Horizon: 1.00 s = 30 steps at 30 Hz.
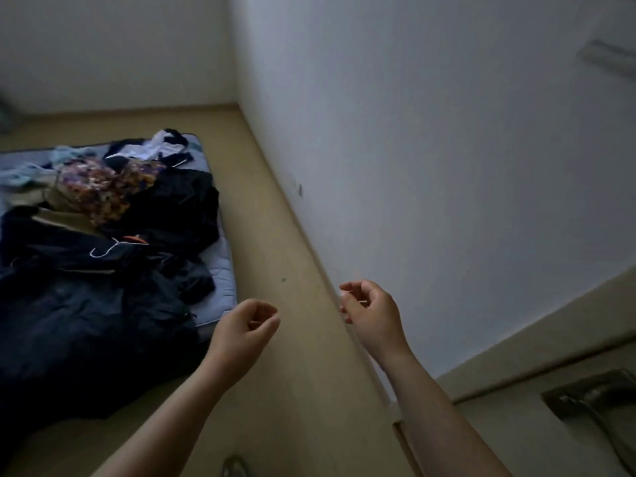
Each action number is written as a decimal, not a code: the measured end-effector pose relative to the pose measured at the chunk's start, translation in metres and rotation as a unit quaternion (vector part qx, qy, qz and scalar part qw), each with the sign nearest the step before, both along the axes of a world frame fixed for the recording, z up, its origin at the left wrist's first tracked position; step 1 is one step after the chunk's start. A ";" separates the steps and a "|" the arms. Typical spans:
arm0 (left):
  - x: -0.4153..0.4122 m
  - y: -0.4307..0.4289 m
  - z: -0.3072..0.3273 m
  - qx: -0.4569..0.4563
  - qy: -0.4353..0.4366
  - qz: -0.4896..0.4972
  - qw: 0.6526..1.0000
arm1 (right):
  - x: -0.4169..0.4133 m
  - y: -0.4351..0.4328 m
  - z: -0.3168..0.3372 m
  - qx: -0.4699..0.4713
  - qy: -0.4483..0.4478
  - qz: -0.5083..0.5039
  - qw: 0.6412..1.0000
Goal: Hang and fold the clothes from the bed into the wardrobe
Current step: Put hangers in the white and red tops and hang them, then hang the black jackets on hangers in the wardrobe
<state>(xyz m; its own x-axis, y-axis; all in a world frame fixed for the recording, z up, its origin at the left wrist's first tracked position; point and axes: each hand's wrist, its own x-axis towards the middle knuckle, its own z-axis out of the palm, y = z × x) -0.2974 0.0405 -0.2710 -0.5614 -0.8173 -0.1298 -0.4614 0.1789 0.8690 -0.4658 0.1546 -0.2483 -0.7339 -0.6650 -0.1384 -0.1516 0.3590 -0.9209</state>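
Clothes — heaped lengthwise along bed

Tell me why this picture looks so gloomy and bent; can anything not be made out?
Head view: dim, flat light, no glare; the wide lens bows the foot of the wall; the dark clothes on the mattress merge into one mass; the left hand and right hand look slightly soft; the fixture at top right is too blurred to identify.
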 end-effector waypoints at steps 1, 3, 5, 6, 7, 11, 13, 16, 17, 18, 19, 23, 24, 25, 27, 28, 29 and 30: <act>0.005 -0.010 -0.002 0.004 0.000 0.022 1.000 | 0.002 -0.017 -0.003 0.002 -0.005 0.021 1.000; 0.016 -0.036 -0.005 0.012 0.002 0.060 0.998 | 0.006 -0.058 -0.007 0.009 -0.005 0.066 0.998; 0.021 -0.060 -0.007 0.023 0.007 0.091 0.996 | 0.009 -0.094 -0.009 0.007 -0.002 0.091 0.996; 0.025 -0.074 -0.008 0.026 0.013 0.110 0.993 | 0.011 -0.113 -0.010 0.007 -0.001 0.104 0.995; 0.029 -0.089 -0.009 0.028 0.019 0.126 0.991 | 0.014 -0.134 -0.011 0.008 -0.001 0.117 0.993; 0.042 -0.147 -0.013 0.035 0.031 0.161 0.986 | 0.021 -0.206 -0.011 0.021 0.004 0.162 0.987; 0.048 -0.175 -0.016 0.043 0.031 0.177 0.983 | 0.022 -0.239 -0.014 0.024 0.004 0.182 0.983; 0.049 -0.207 -0.019 0.052 0.022 0.209 0.976 | 0.019 -0.275 -0.020 0.032 0.003 0.209 0.977; 0.047 -0.215 -0.020 0.052 0.017 0.215 0.975 | 0.015 -0.285 -0.022 0.035 0.000 0.215 0.976; 0.044 -0.226 -0.022 0.055 0.013 0.223 0.973 | 0.009 -0.299 -0.026 0.039 -0.004 0.221 0.975; 0.039 -0.236 -0.024 0.058 0.010 0.230 0.971 | 0.003 -0.312 -0.028 0.041 -0.006 0.227 0.973; 0.012 -0.281 -0.031 0.052 -0.001 0.270 0.961 | -0.030 -0.373 -0.034 0.040 0.007 0.262 0.964; 0.002 -0.291 -0.034 0.052 0.000 0.285 0.957 | -0.040 -0.390 -0.036 0.042 0.004 0.275 0.961; -0.009 -0.301 -0.035 0.051 0.004 0.300 0.953 | -0.051 -0.408 -0.038 0.042 0.003 0.292 0.955; -0.030 -0.317 -0.036 0.065 0.009 0.323 0.944 | -0.070 -0.443 -0.038 0.051 0.014 0.325 0.944; -0.038 -0.323 -0.036 0.075 0.010 0.332 0.940 | -0.077 -0.459 -0.037 0.056 0.021 0.338 0.939; -0.043 -0.330 -0.036 0.078 0.010 0.341 0.937 | -0.081 -0.475 -0.036 0.054 0.024 0.351 0.935; -0.046 -0.336 -0.037 0.078 0.009 0.353 0.932 | -0.085 -0.490 -0.036 0.052 0.024 0.362 0.930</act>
<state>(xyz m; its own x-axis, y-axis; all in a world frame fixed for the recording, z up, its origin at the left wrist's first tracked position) -0.3430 -0.2952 -0.3076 0.1056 -0.9561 -0.2733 -0.4023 -0.2924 0.8675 -0.5506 -0.3354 -0.2843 -0.1057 -0.9724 -0.2082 -0.4280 0.2335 -0.8731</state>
